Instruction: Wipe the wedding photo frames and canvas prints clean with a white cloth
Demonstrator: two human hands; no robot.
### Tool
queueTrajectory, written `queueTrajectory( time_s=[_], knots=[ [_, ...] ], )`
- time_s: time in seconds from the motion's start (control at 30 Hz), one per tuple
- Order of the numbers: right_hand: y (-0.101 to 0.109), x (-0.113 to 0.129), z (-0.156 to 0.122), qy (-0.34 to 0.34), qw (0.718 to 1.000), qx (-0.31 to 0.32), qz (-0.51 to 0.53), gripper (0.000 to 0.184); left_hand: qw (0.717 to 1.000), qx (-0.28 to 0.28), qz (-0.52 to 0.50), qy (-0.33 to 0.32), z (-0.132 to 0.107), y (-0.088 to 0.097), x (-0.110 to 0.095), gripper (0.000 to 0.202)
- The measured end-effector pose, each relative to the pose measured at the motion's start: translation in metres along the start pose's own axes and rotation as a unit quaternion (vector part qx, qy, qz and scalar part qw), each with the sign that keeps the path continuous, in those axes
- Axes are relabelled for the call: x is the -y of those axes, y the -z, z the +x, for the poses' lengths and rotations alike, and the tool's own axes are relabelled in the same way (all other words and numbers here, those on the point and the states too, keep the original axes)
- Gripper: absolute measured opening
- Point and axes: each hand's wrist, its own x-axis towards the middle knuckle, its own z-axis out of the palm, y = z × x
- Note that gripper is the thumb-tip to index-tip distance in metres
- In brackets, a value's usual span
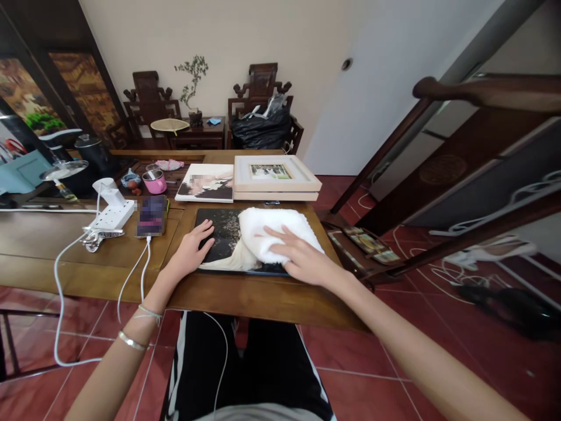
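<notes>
A dark photo panel [221,234] lies flat near the table's front edge, with a pale dress printed along its lower part. My left hand [195,248] rests on the panel's left edge, fingers stretched and apart, holding nothing. Over the right part of the panel is a folded, fluffy white towel [258,225]. My right hand [298,254] presses on this towel and grips it, its fingers spread over the top and partly sunk in the pile. The towel covers much of the picture beneath it.
Behind the panel are a framed photo [276,172] and a white-edged photo board [210,175]. On the left sit a phone [151,215] with a charging cable, a power strip [114,215] and a pink cup [155,182]. A wooden chair [464,93] stands at right.
</notes>
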Motion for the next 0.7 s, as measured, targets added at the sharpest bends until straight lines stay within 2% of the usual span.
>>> queueTrajectory(
  time_s=[0.13, 0.23, 0.3, 0.37, 0.5, 0.57, 0.63, 0.7],
  knots=[
    [0.003, -0.033, 0.028, -0.047, 0.999, -0.010, -0.023, 0.053, 1.000, 0.018, 0.007, -0.017, 0.008, 0.002, 0.006, 0.044],
    [0.000, -0.038, 0.040, -0.068, 0.997, -0.016, -0.044, 0.052, 1.000, 0.007, -0.002, -0.013, 0.008, 0.001, 0.005, 0.043],
    [-0.004, -0.029, 0.040, -0.074, 0.996, -0.019, -0.051, 0.052, 1.000, -0.010, -0.010, -0.005, 0.006, 0.000, 0.004, 0.043],
    [-0.009, -0.009, 0.031, -0.059, 0.997, -0.016, -0.046, 0.052, 1.000, -0.019, -0.017, 0.002, 0.004, -0.002, 0.002, 0.042],
    [-0.014, 0.041, -0.003, 0.018, 1.000, 0.011, -0.020, 0.051, 1.000, -0.022, -0.019, 0.005, 0.003, -0.005, 0.001, 0.041],
    [-0.013, 0.059, -0.020, 0.047, 0.998, 0.028, -0.011, 0.049, 1.000, -0.023, -0.017, 0.004, 0.003, -0.006, 0.002, 0.041],
    [-0.012, 0.066, -0.029, 0.064, 0.997, 0.038, -0.001, 0.049, 1.000, -0.023, -0.017, 0.003, 0.003, -0.006, 0.002, 0.041],
    [-0.009, 0.061, -0.029, 0.065, 0.997, 0.041, 0.009, 0.050, 1.000, -0.022, -0.018, 0.003, 0.003, -0.006, 0.002, 0.041]
  ],
)
